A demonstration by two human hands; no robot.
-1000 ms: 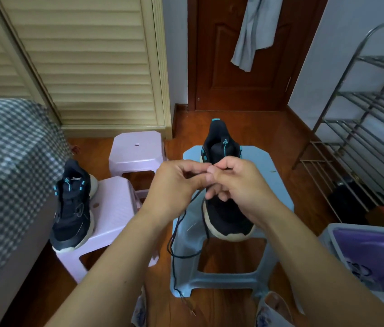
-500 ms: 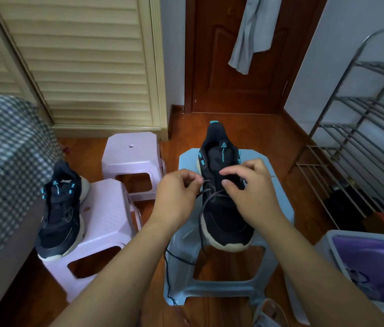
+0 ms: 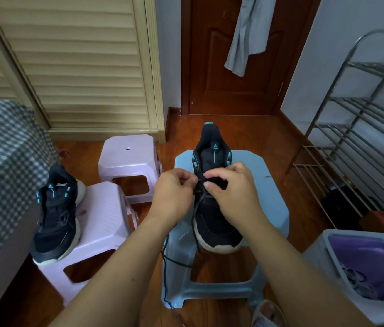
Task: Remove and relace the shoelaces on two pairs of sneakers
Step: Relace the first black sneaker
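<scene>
A black sneaker with teal eyelets stands toe toward me on a blue plastic stool. Its dark shoelace runs up from the eyelets and hangs off the stool's front left. My left hand pinches the lace beside the sneaker's left eyelets. Over the tongue area, my right hand has its fingertips pinched on the lace. The matching black sneaker rests on a pale lilac stool at the left.
A second lilac stool stands behind the first. A checked bedcover fills the left edge. A metal shoe rack lines the right wall, and a grey bin with a purple bag sits at the lower right. A closed wooden door is ahead.
Both hands have moved down from above the sneaker onto its eyelet area, still pinching the lace. The lace now draws tighter across the shoe.
</scene>
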